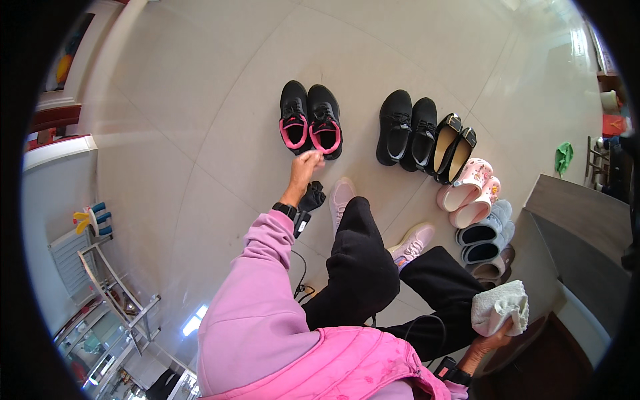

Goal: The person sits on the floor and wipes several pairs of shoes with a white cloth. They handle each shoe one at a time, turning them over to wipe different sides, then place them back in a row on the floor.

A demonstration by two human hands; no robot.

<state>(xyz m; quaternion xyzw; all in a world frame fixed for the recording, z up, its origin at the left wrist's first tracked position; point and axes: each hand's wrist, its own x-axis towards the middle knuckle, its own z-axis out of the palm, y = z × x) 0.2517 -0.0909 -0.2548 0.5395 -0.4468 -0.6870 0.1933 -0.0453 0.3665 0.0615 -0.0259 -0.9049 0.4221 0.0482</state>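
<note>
My left hand (309,162) is at the heel end of a pair of black sneakers with pink collars (311,120); its fingers look blurred, and whether they touch the right shoe cannot be told. My right hand (496,341) grips a folded white cloth (500,307) beside my right knee. Right of the sneakers stand black lace-up shoes (407,131), black flats with buckles (454,148), pink clogs with charms (470,192), grey-blue slippers (486,232) and a partly hidden brownish pair (492,268). A crumpled black item (312,196) lies below my left wrist.
A grey cabinet or step (577,230) stands at the right, with a green cloth (563,158) on the floor beyond it. A metal rack (117,295) stands at the left. A black cable (301,270) hangs near my legs.
</note>
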